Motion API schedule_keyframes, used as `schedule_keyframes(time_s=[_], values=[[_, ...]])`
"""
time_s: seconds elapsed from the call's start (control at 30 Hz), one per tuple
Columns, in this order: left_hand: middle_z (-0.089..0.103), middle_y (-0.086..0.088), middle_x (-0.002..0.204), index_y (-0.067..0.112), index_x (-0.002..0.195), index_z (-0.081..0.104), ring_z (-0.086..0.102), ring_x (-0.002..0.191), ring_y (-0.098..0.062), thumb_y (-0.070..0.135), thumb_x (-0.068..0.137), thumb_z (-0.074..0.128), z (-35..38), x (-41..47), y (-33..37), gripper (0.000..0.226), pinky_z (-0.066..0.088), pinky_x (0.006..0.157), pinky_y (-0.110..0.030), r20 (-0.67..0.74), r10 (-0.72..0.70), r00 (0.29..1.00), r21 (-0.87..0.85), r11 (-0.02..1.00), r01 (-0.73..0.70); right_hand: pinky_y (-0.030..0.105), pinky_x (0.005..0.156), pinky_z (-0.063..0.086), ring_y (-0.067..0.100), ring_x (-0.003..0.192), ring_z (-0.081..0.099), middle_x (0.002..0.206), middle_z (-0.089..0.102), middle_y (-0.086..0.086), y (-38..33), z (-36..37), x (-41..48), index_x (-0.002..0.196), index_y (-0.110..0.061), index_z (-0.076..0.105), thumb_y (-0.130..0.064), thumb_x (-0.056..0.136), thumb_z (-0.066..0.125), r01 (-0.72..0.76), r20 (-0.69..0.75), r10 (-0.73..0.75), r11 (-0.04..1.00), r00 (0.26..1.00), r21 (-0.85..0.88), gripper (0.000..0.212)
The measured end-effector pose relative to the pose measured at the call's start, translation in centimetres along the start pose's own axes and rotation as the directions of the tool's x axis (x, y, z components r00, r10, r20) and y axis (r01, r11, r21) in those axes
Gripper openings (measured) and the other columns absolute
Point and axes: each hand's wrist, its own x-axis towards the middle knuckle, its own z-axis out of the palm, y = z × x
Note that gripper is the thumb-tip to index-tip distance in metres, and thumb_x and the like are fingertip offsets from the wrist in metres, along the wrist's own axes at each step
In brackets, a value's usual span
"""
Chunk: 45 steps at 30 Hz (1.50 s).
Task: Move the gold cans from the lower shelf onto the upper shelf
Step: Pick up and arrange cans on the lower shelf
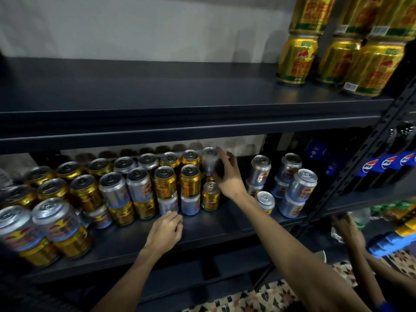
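Gold cans (190, 179): on lower shelf (213, 226), stacked among silver ones; more at right end of upper shelf (157, 86).
Right hand (227, 176): wrapped round blurred silver can (209, 161) above a gold one.
Left hand (166, 230): curled, empty, on lower shelf.
Advice: set silver can aside; grip gold can mid-body; lift straight, clear of neighbours.

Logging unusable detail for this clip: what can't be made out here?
Head view:
- silver can gripped by right hand: motion-blurred, label unreadable.
- left hand: its back hides whether it holds anything.
- stacked gold cans on upper shelf: cut off by top edge.
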Motion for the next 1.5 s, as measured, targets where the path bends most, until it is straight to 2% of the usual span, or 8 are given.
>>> schedule_keyframes(time_s=[0.1,0.23,0.47,0.83,1.0,1.1,1.33,1.5], values=[[0.058,0.005,0.072,0.016,0.071,0.061,0.055,0.069,-0.013,0.003,0.071,0.077,-0.2,-0.1,0.1,0.02,0.038,0.064,-0.019,0.005,0.01,1.0,0.013,1.0,-0.01,0.025,0.109,0.031,0.028,0.151,0.024,0.169,0.009,0.007,0.7,1.0,2.7,0.158,-0.041,0.024,-0.014,0.095,0.068,-0.086,0.128,0.093,0.994,0.987,-0.062,0.081],[0.059,0.005,0.073,0.017,0.072,0.062,0.056,0.07,-0.012,0.004,0.07,0.078,-0.1,-0.1,0.1,0.02,0.041,0.064,-0.02,-0.013,0.016,1.0,0.003,1.0,-0.016,0.044,0.115,0.041,0.031,0.147,0.035,0.161,0.029,0.009,2.2,2.3,3.8,0.152,-0.04,0.033,-0.019,0.094,0.071,-0.036,0.097,0.037,0.999,0.995,-0.012,0.072],[0.058,0.004,0.074,0.016,0.073,0.062,0.054,0.07,-0.013,0.004,0.072,0.076,0.1,-0.1,-0.1,0.019,0.04,0.067,-0.021,-0.04,0.038,0.998,-0.007,0.999,-0.038,0.036,0.098,0.052,0.018,0.118,0.061,0.132,0.06,0.002,1.8,1.6,3.9,0.131,-0.038,0.043,-0.013,0.084,0.08,0.02,0.09,-0.028,0.996,0.996,0.084,0.065],[0.055,0.005,0.074,0.017,0.072,0.059,0.053,0.072,-0.012,0.004,0.074,0.073,0.3,-0.1,-0.3,0.019,0.042,0.064,-0.022,-0.018,0.03,0.999,-0.002,1.0,-0.03,0.014,0.093,0.047,0.005,0.111,0.061,0.123,0.063,-0.002,-0.4,-2.6,-1.2,0.129,-0.04,0.049,-0.026,0.075,0.091,0.155,-0.189,-0.134,0.982,0.973,0.104,0.07],[0.053,0.007,0.074,0.018,0.071,0.057,0.05,0.071,-0.011,0.01,0.082,0.06,0.7,0.0,-0.6,0.014,0.045,0.061,-0.024,-0.024,0.04,0.999,-0.025,0.999,-0.041,0.027,0.096,0.052,0.006,0.115,0.062,0.123,0.066,-0.007,0.7,-6.2,-5.9,0.129,-0.032,0.052,-0.032,0.078,0.088,0.075,-0.168,-0.065,0.996,0.984,0.055,0.063],[0.05,0.009,0.073,0.019,0.07,0.056,0.048,0.071,-0.009,0.023,0.087,0.039,0.9,0.0,-0.6,0.024,0.046,0.062,-0.024,-0.028,0.051,0.998,-0.032,0.998,-0.052,0.02,0.096,0.049,0.007,0.118,0.06,0.127,0.064,-0.007,2.1,-8.1,-8.4,0.133,-0.026,0.053,-0.024,0.077,0.089,0.017,-0.228,-0.008,0.999,0.974,0.036,0.067],[0.049,0.009,0.074,0.018,0.071,0.057,0.051,0.071,-0.009,0.024,0.088,0.038,1.3,0.0,-0.9,0.027,0.045,0.07,-0.025,-0.061,0.06,0.996,-0.036,0.997,-0.062,0.04,0.1,0.052,0.009,0.121,0.06,0.132,0.062,-0.013,4.3,-10.7,-11.2,0.134,-0.036,0.049,-0.022,0.077,0.088,-0.107,-0.305,0.117,0.993,0.945,0.051,0.071],[0.05,0.007,0.073,0.016,0.07,0.058,0.051,0.07,-0.011,0.023,0.088,0.038,0.9,-0.1,-0.6,0.028,0.042,0.069,-0.023,-0.079,0.072,0.994,-0.043,0.996,-0.075,0.04,0.1,0.054,0.005,0.119,0.06,0.13,0.062,-0.014,4.5,-10.8,-11.1,0.134,-0.033,0.05,-0.018,0.077,0.087,-0.133,-0.289,0.142,0.99,0.947,0.051,0.07]])
